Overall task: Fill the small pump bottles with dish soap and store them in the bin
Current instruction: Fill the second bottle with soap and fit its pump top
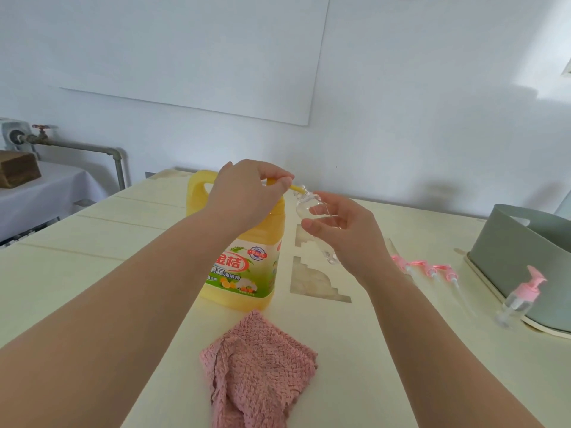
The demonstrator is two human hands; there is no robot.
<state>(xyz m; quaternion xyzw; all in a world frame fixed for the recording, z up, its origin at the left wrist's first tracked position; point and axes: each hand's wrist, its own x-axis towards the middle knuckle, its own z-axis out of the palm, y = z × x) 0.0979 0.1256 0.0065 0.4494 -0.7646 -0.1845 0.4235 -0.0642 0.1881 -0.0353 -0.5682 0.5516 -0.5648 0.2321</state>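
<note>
Pale bench (92, 273) carries the jug (241, 267). Left grip (247, 193) pinches its spout (296, 189) to steady it, and right grip (349, 230) holds a tilted bottle (306, 205), mouth at the spout, apparently to catch soap. Pumps (432, 268) lie near the bin (509, 239).

Pink cloth (258, 366) crumpled on table (92, 273) nr front edge; whiteboard (185, 47) on wall (432, 118), pipe (80, 146) w/ valve (41, 129) far left.

- "金桔" is printed in large red characters on the label (239, 268) of the yellow dish soap jug (258, 234).
- "洗洁精" is printed just below it; the smaller print cannot be read.
</note>
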